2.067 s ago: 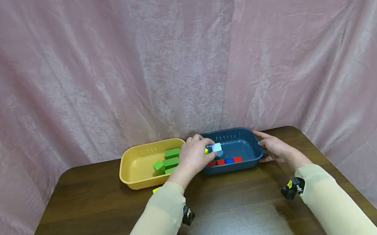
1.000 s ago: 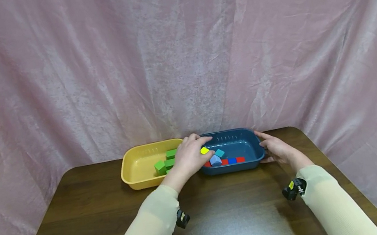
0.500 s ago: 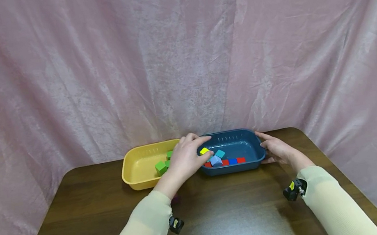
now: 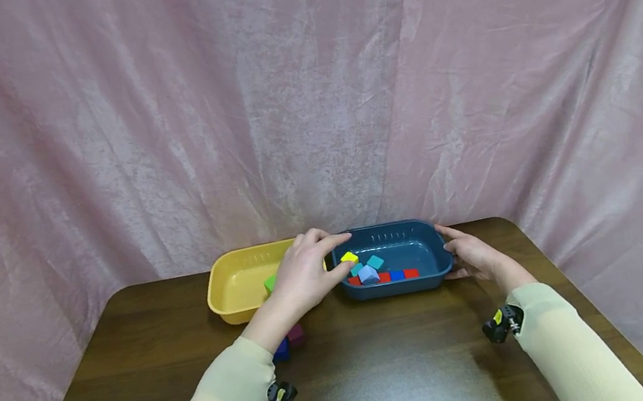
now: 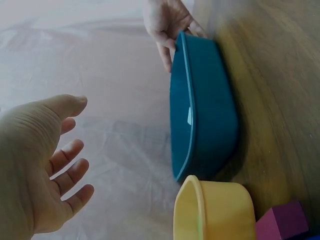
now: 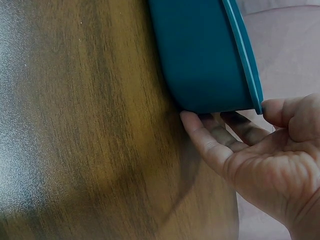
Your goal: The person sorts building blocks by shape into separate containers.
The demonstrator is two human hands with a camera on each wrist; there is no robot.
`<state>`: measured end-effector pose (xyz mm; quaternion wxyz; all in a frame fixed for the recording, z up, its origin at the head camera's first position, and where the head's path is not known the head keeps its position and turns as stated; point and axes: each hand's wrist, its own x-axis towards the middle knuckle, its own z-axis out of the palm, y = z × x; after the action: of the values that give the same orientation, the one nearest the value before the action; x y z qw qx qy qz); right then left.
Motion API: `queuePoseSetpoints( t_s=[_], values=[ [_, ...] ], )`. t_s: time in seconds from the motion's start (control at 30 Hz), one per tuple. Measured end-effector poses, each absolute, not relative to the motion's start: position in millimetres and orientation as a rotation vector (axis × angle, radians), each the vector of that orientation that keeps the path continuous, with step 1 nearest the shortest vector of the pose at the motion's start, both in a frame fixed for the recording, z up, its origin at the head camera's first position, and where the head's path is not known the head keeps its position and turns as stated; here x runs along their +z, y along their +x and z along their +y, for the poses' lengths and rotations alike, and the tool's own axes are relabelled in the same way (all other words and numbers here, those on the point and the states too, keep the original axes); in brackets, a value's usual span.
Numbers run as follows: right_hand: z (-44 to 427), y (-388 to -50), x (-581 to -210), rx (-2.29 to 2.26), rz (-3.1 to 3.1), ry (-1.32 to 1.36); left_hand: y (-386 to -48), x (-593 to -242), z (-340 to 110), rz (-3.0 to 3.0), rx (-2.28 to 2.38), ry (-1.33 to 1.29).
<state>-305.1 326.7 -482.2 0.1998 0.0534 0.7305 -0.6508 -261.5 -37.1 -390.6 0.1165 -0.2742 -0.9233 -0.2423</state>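
My left hand (image 4: 303, 273) hovers over the right side of the yellow tray (image 4: 227, 314), thumb and fingers spread, nothing between them. In the left wrist view, the same hand (image 5: 35, 165) is apart from both trays. My right hand (image 4: 476, 254) touches the right end of the blue tray (image 4: 437, 280). The right wrist view shows its fingertips against the end wall and one digit at the rim. Inside the blue tray lie a yellow block (image 4: 349, 258), a light blue block (image 4: 369, 275), teal blocks (image 4: 375, 262), and a row of red and dark blue blocks (image 4: 397, 275).
A green block (image 4: 270, 284) shows in the yellow tray; my left hand hides others. On the wooden table (image 4: 389, 374), a maroon block (image 4: 296, 335) and a dark blue block (image 4: 281, 350) lie before the yellow tray. A pink curtain (image 4: 303, 90) hangs behind.
My left hand has let go of the light blue block, which now lies in the blue tray, and has moved left. Maroon and dark blue blocks have come into view. The right hand stays put.
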Motion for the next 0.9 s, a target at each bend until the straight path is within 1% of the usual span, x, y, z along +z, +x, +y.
queuePoseSetpoints(
  t_s=[0.47, 0.9],
  values=[
    [327.5, -305.7, -482.0, -1.801, 2.057, 0.162, -246.1, -390.9, -64.5, -2.712, -0.684, -0.784],
    [328.5, -308.3, -482.5, -1.804, 2.055, 0.161, -225.7, -398.2, -95.8, -2.672, -0.703, -0.778]
  ],
)
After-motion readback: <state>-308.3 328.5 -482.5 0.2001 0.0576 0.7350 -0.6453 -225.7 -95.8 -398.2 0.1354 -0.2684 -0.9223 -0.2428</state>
